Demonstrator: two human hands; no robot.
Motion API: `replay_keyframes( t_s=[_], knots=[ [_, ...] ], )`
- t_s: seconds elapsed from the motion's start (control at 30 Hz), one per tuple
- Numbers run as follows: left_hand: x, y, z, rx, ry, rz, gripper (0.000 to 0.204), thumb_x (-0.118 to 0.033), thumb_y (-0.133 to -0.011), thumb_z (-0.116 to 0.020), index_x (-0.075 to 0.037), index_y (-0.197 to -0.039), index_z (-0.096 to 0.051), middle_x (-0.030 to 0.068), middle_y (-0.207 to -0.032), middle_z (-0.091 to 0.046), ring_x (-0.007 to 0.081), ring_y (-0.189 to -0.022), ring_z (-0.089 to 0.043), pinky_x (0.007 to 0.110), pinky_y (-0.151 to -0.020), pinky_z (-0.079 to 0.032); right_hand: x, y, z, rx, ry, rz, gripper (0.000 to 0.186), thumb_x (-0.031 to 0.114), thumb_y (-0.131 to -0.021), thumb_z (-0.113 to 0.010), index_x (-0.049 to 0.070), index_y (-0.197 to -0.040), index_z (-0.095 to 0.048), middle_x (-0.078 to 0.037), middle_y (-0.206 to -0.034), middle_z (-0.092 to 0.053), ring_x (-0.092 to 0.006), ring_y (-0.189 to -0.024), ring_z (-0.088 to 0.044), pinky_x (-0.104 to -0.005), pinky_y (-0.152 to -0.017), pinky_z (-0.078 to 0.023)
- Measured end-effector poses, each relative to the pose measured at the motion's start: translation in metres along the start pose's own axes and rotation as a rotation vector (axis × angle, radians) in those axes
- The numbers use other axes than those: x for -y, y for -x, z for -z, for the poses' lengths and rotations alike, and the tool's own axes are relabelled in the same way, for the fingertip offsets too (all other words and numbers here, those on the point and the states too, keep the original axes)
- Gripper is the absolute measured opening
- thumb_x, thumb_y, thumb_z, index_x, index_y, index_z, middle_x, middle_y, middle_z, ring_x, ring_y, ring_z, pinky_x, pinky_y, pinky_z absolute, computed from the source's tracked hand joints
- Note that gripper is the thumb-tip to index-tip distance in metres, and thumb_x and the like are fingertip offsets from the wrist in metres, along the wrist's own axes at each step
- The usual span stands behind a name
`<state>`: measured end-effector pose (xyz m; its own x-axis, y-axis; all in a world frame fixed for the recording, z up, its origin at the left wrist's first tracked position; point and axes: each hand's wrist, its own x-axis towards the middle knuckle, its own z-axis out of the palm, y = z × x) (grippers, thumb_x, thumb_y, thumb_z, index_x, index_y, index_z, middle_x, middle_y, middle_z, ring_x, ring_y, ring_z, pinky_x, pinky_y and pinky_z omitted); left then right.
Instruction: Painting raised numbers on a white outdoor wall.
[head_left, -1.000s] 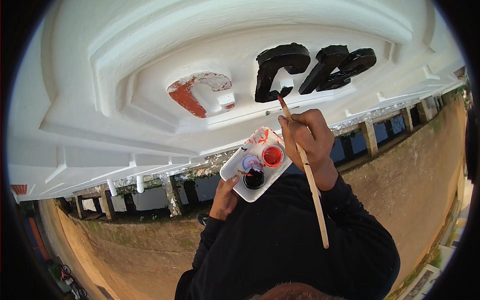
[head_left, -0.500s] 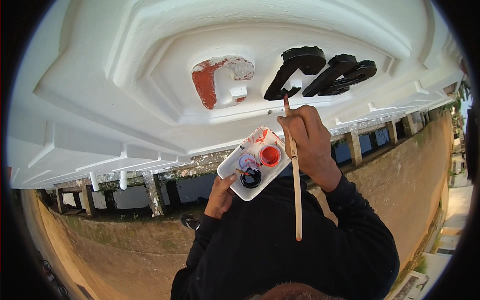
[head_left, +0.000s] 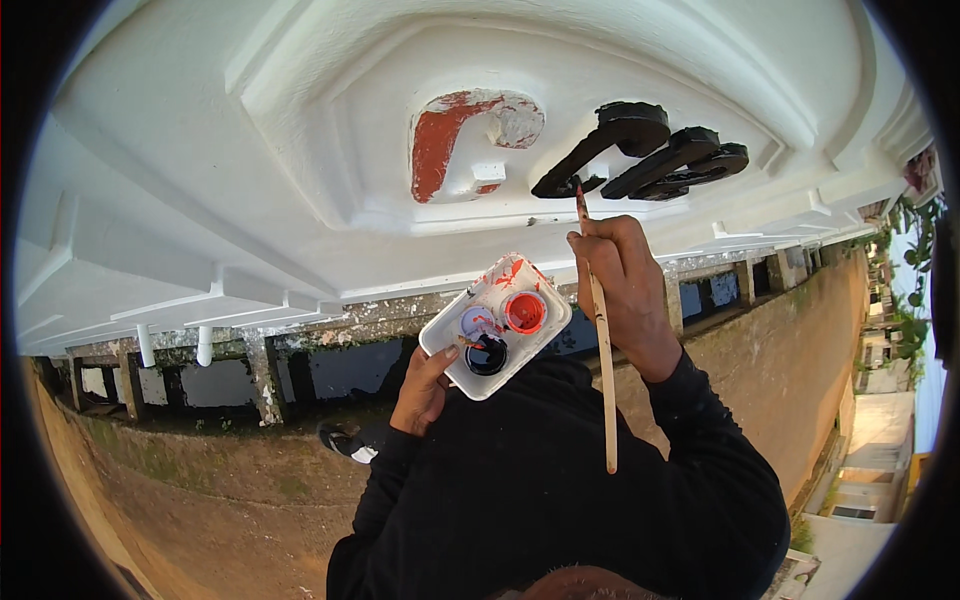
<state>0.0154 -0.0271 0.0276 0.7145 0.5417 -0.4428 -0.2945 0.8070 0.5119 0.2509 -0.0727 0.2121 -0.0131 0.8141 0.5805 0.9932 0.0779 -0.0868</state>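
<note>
My right hand point(head_left: 628, 285) is closed around a long wooden paintbrush point(head_left: 605, 370). Its tip touches the lower end of a raised black character point(head_left: 600, 145) on the white wall. In my left hand point(head_left: 425, 385) is a white foam tray point(head_left: 550, 340), gripped at its near left edge. Standing in the tray are a pot of red paint point(head_left: 524, 312), a pot of black paint point(head_left: 486, 354) and a pale lid point(head_left: 479, 322) smeared with paint. To the left of the black character is a raised one in patchy red and white point(head_left: 440, 145); further black figures point(head_left: 690, 165) are on the right.
The white moulded wall point(head_left: 270, 230) curves across the upper view, with two short white pipes point(head_left: 205, 347) sticking out at its lower left. Below run concrete posts point(head_left: 265, 380) over a dark channel. Brown ground point(head_left: 220, 490) lies beyond, and a shoe point(head_left: 345, 440) shows at the left.
The view has shifted, so the characters sit a little differently. The brush tip stays at the black character's lower end. Both hands keep hold of the brush and tray.
</note>
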Motion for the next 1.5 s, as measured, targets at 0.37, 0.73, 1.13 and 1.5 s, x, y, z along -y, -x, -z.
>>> replay_keyframes(
  t_s=[0.37, 0.73, 1.13, 1.5],
  knots=[
    [0.001, 0.0, 0.004, -0.008, 0.02, -0.018, 0.061, -0.021, -0.084, -0.072, 0.0, -0.137, -0.048, 0.0099, -0.121, -0.064, 0.0187, -0.107, -0.065, 0.035, -0.09, -0.056, 0.001, -0.007, -0.001, -0.038, 0.031, -0.049, 0.026, -0.003, -0.075, -0.07, 0.003, -0.099, -0.064, -0.01, -0.091, -0.053, -0.0264, -0.084, -0.059, -0.0356, -0.062, -0.051],
    [0.0, 0.0, 0.005, 0.001, 0.06, -0.029, 0.059, -0.019, -0.085, -0.072, 0.0, -0.136, -0.049, 0.0096, -0.119, -0.065, 0.0184, -0.105, -0.066, 0.034, -0.087, -0.057, 0.004, -0.016, 0.005, -0.015, 0.081, -0.042, 0.027, -0.002, -0.073, -0.071, 0.003, -0.098, -0.064, -0.01, -0.088, -0.051, -0.027, -0.082, -0.057, -0.0367, -0.06, -0.049],
    [-0.001, 0.0, 0.007, -0.009, 0.055, -0.037, 0.058, -0.02, -0.085, -0.072, -0.001, -0.135, -0.05, 0.0091, -0.118, -0.066, 0.0166, -0.1, -0.067, 0.031, -0.082, -0.057, 0.01, -0.024, 0.021, -0.091, 0.075, -0.08, 0.02, -0.012, -0.081, -0.067, 0.002, -0.094, -0.061, -0.015, -0.086, -0.057, -0.0285, -0.074, -0.066, -0.0325, -0.058, -0.051],
    [-0.004, -0.002, 0.002, 0.01, 0.013, -0.014, 0.059, -0.02, -0.086, -0.071, 0.0, -0.136, -0.048, 0.011, -0.122, -0.064, 0.019, -0.105, -0.067, 0.035, -0.087, -0.057, 0.007, -0.017, 0.014, -0.134, 0.003, -0.064, 0.018, -0.008, -0.081, -0.072, 0.003, -0.09, -0.06, -0.015, -0.088, -0.059, -0.0265, -0.075, -0.067, -0.0325, -0.057, -0.052]
  ],
)
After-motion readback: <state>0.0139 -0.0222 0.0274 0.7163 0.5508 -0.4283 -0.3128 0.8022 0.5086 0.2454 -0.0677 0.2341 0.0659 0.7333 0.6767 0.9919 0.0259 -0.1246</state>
